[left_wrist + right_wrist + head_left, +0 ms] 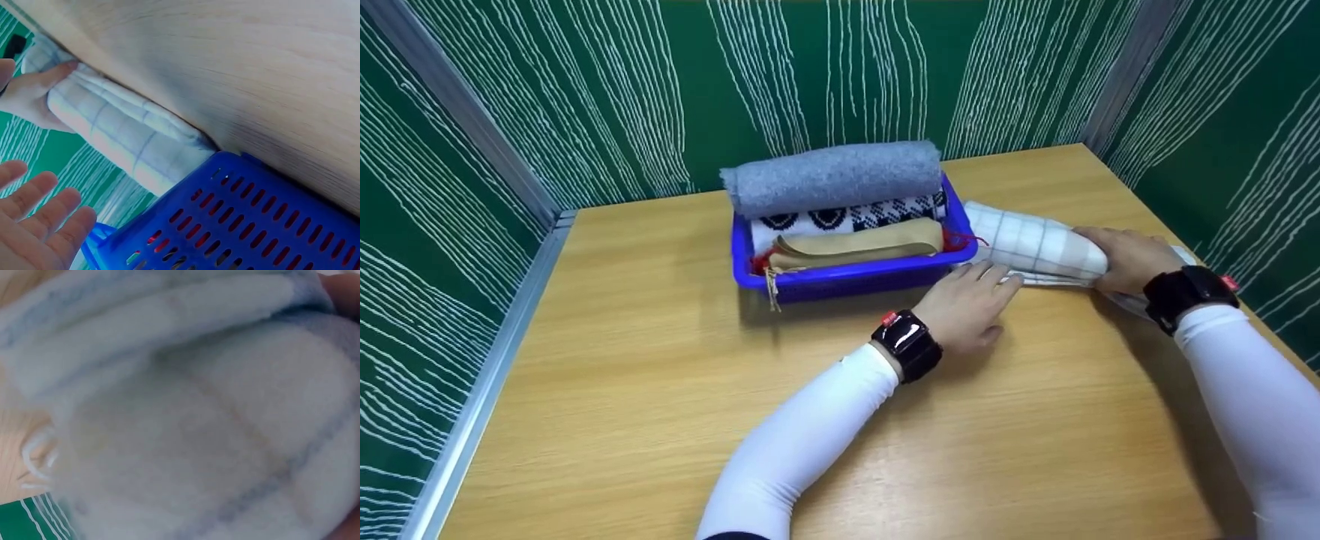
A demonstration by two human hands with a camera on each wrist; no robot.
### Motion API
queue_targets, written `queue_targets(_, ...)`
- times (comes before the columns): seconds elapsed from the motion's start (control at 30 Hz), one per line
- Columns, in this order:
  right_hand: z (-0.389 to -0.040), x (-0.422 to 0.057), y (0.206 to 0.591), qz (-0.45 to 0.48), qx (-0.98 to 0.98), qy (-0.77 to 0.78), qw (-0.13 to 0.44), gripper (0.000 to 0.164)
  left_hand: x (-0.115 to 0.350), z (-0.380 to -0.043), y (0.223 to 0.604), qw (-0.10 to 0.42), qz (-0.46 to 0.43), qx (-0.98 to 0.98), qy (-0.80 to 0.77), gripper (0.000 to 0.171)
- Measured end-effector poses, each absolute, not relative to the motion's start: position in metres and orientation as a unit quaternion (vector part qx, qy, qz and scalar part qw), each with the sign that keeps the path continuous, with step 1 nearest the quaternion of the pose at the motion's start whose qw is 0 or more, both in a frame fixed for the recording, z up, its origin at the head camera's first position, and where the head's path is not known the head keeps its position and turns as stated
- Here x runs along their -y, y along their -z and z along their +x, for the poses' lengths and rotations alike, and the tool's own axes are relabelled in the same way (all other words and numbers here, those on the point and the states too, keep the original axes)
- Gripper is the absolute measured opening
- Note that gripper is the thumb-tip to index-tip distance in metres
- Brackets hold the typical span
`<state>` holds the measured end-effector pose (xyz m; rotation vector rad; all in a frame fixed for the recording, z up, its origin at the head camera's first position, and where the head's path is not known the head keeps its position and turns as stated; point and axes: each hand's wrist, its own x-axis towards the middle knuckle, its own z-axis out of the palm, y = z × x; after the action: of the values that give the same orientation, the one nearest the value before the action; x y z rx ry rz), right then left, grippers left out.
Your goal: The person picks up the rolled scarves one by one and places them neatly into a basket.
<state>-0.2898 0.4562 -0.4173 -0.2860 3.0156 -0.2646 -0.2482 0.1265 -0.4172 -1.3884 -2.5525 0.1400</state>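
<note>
A white scarf (pixel 1027 244) with thin grey checks lies folded on the table, right beside the blue basket (pixel 877 274). My right hand (pixel 1136 259) grips its right end, with the thumb over the folded layers in the left wrist view. Close up in the right wrist view, the scarf (pixel 208 427) fills most of the picture, and some white fringe hangs at its left. My left hand (pixel 967 304) is held near the basket's front right corner, fingers extended and holding nothing. In the left wrist view its fingers (pixel 62 219) are spread apart.
Inside the basket are a rolled grey cloth (pixel 840 176) on top at the back, a black-and-white patterned cloth (pixel 829 220) and a folded tan cloth (pixel 862 244). Red fringe (pixel 960 240) sticks out at the basket's right. Green panels (pixel 810 75) with white lines enclose the table.
</note>
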Motion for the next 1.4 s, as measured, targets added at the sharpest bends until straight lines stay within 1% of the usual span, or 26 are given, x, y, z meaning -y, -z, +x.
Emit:
queue_targets(0.23,-0.287,-0.458,0.415,-0.109,-0.990,0.072,0.052,0.093,-0.133,-0.255,0.416,0.092,-0.462,0.881,-0.037,0.077)
queue_targets(0.5,-0.287,-0.460,0.418,-0.115,-0.990,0.071,0.046,0.092,-0.141,-0.259,0.421,0.109,-0.456,0.883,-0.040,0.070)
queue_targets(0.7,-0.286,-0.459,0.417,-0.109,-0.991,0.064,0.044,0.094,-0.145,-0.259,0.422,0.097,-0.452,0.885,-0.054,0.074)
queue_targets(0.9,-0.284,-0.459,0.417,-0.115,-0.991,0.057,0.041,0.087,-0.149,-0.259,0.421,0.087,-0.449,0.887,-0.069,0.079)
queue_targets(1.07,-0.282,-0.461,0.420,-0.131,-0.990,0.036,0.037,0.079,-0.152,-0.261,0.423,0.081,-0.446,0.889,-0.068,0.079)
queue_targets(1.23,-0.280,-0.462,0.421,-0.153,-0.988,0.016,0.016,0.073,-0.154,-0.263,0.424,0.081,-0.436,0.894,-0.068,0.079)
queue_targets(1.4,-0.278,-0.462,0.421,-0.169,-0.985,0.020,0.007,0.067,-0.158,-0.263,0.426,0.080,-0.423,0.900,-0.071,0.085)
